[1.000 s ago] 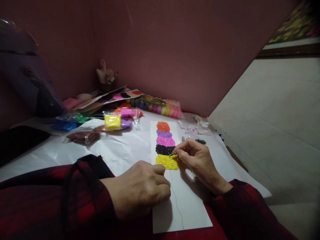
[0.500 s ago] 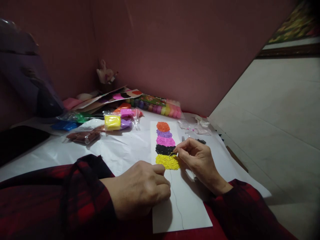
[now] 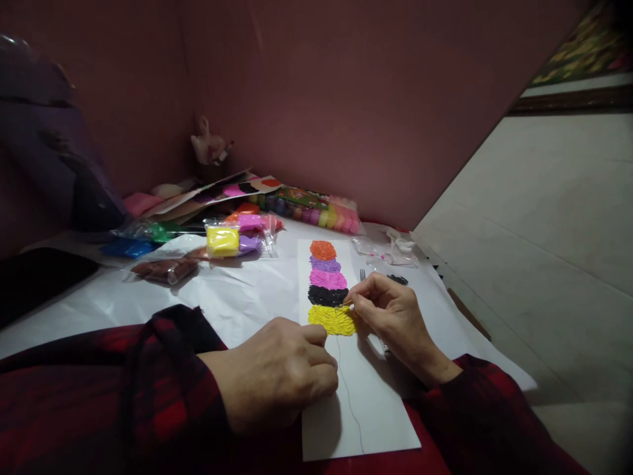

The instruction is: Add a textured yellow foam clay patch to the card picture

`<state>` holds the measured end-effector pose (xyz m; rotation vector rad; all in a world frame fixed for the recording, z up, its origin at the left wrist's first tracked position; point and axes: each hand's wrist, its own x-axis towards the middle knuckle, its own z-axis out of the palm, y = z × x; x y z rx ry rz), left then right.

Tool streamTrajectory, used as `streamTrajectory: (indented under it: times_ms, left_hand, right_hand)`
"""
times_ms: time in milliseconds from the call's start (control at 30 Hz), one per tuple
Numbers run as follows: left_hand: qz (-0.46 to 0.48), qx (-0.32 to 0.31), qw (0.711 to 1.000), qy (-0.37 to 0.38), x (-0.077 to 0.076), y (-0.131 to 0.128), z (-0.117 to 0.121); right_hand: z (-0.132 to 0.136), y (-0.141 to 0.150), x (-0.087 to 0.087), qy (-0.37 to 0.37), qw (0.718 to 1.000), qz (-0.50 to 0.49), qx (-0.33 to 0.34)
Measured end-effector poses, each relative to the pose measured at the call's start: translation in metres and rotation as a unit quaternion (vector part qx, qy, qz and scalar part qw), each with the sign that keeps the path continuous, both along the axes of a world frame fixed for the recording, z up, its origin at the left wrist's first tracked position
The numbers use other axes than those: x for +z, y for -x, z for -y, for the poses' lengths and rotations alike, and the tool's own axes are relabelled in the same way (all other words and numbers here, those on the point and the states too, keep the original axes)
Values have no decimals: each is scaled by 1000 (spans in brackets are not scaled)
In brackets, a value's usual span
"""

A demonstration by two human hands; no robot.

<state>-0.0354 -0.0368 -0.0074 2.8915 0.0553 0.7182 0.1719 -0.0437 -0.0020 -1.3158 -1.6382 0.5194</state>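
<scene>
A tall strip of white card (image 3: 378, 415) bears stacked bands of textured clay: orange (image 3: 323, 250), purple (image 3: 325, 264), pink (image 3: 328, 280), black (image 3: 324, 295) and yellow (image 3: 326, 320). Below them runs a thin drawn line. My right hand (image 3: 390, 316) pinches a thin toothpick (image 3: 348, 302), its tip at the border of the black and yellow bands. My left hand (image 3: 281, 376) rests curled on the card's left edge, just below the yellow band. What its fingers hold, if anything, is hidden.
Bagged clay, including a yellow block (image 3: 222, 242) and brown pieces (image 3: 165, 270), lies to the left. Behind are a pack of coloured clay (image 3: 316, 214) and a sheet of card. A fork (image 3: 362, 274) and black clay (image 3: 397, 280) lie beyond my right hand.
The toothpick's tip has shifted slightly right and lies flatter along the border between the black and yellow bands. My left hand has stayed in place.
</scene>
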Motion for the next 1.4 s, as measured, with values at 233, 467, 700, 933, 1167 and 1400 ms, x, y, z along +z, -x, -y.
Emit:
streamTrajectory:
  times_ms: [233, 467, 700, 933, 1167, 1400]
  left_hand:
    - [-4, -2, 1000, 1, 2, -1, 0]
    - [-2, 1, 1000, -3, 0, 0, 0]
    - [-7, 3, 1000, 0, 2, 0, 1]
    - [53, -1, 999, 5, -1, -2, -1]
    - [243, 151, 956, 57, -3, -5, -8]
    - [215, 176, 954, 111, -1, -7, -8]
  right_hand:
    - [0, 1, -3, 41, 999, -18, 28]
    - [2, 3, 0, 44, 997, -47, 41]
    - [3, 5, 3, 21, 998, -60, 11]
    - [5, 6, 9, 12, 991, -130, 24]
    - [10, 6, 11, 24, 983, -156, 97]
    - [15, 10, 10, 5, 975, -157, 156]
